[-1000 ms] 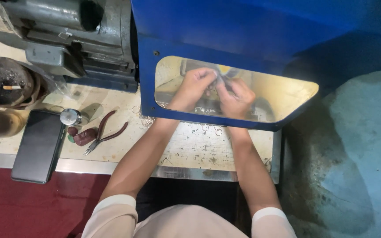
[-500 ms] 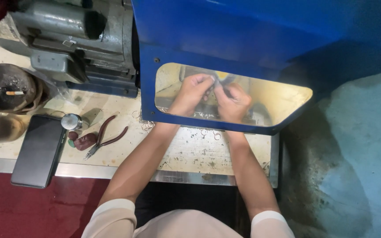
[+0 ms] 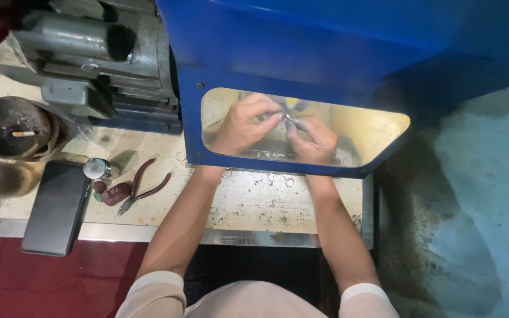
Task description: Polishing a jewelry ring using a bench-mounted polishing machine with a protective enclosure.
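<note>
Head view, looking down. Both hands are inside the lit opening of a blue machine guard, seen through its yellowish window. Left hand is curled, fingers bent in, thumb and fingertips pinched together at a small metal piece. Right hand is also curled, fingertips meeting the left ones at the same small piece. The piece sits between the two sets of fingertips, near the upper middle of the window; too small and blurred to tell its shape. Both forearms run from the bottom of the frame up across the workbench and in under the guard's lower edge.

Bench surface is pale and scuffed, with several small metal rings lying just in front of the guard. Left of the arms lie red-handled pliers, tips pointing down-left. Just beside them is a small dark red lump and a small round metal cap. A black phone lies flat at the bench's left edge. Further up left is a dark round bowl with a cigarette lying in it. A grey motor stands at top left, touching the blue guard's side.
</note>
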